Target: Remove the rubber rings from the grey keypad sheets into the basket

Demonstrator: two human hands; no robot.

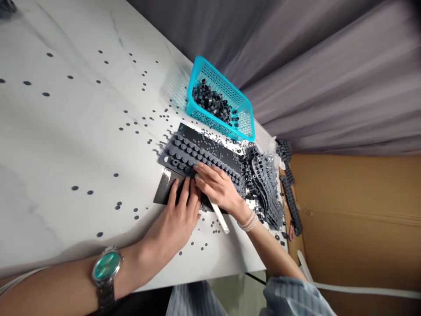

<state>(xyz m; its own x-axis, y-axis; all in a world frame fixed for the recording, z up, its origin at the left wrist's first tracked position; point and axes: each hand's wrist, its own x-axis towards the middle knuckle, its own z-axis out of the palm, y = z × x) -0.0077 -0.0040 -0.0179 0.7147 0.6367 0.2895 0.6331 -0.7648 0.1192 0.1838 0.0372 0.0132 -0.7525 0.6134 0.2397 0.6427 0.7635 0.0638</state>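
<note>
A grey rubber sheet studded with rows of round buttons lies on a black board on the white marble table. My left hand, a watch on its wrist, lies flat with its fingers stretched out on the board at the sheet's near edge; it is open. My right hand, with a bead bracelet, rests its fingertips on the sheet's buttons. It is closed on a white stick, which pokes out from under the palm towards me.
A turquoise basket of small dark rubber pieces stands behind the board. A heap of used grey sheets lies to the right by the table edge, beside a cardboard box. Small dark discs are scattered over the table. A grey curtain hangs behind.
</note>
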